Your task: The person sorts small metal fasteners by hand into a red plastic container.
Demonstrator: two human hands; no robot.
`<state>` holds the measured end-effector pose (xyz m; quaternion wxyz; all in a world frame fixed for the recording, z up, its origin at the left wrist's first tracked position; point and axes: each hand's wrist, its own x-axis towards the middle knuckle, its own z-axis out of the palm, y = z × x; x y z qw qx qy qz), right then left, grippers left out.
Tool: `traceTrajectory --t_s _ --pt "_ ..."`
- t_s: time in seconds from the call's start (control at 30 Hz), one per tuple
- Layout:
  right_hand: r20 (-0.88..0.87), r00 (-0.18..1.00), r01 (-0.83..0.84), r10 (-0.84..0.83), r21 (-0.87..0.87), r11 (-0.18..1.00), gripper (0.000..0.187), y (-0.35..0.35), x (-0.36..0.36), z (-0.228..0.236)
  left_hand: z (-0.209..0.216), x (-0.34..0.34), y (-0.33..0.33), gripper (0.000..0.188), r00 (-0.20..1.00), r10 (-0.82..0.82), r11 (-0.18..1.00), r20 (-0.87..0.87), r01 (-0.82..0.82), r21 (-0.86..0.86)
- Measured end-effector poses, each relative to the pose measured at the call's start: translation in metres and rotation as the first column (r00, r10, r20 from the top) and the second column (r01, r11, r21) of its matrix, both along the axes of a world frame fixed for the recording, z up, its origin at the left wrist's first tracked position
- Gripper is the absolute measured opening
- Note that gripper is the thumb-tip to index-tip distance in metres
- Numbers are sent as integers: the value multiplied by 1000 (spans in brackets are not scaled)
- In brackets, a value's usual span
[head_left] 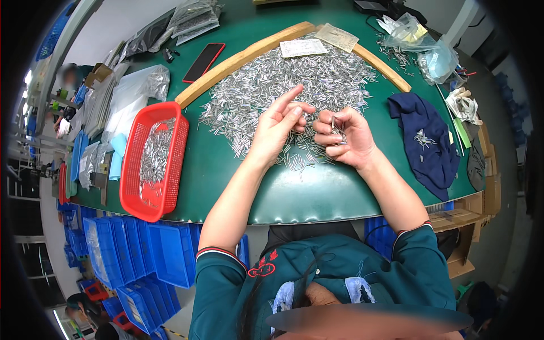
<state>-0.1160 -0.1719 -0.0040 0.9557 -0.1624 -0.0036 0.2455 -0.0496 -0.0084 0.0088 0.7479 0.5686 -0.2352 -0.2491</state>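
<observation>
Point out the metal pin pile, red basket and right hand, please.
Metal pin pile [255, 82], head view: heap's middle.
Red basket [175, 156], head view: right wall.
Right hand [353, 139], head view: middle of the hand.

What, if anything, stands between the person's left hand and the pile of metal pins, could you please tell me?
Nothing visible does: the left hand is over the near part of the pile of metal pins. The wooden bars and paper slips lie along its far side, beyond the hand.
</observation>
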Motion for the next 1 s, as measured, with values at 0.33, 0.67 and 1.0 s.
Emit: traceTrajectory --t_s 0.33,0.67,1.0 --pt "-2 977 176 -212 -548 818 19 16 -4 13 -11 -3 -2 44 942 61 996 330 -79 42" --pt "-19 962 222 -274 -535 815 15 19 -1 3 -8 -14 -5 56 852 -3 980 524 -103 173" --pt "-123 955 256 -268 -109 961 25 3 2 9 -21 34 23 109 633 -258 465 730 -581 668"
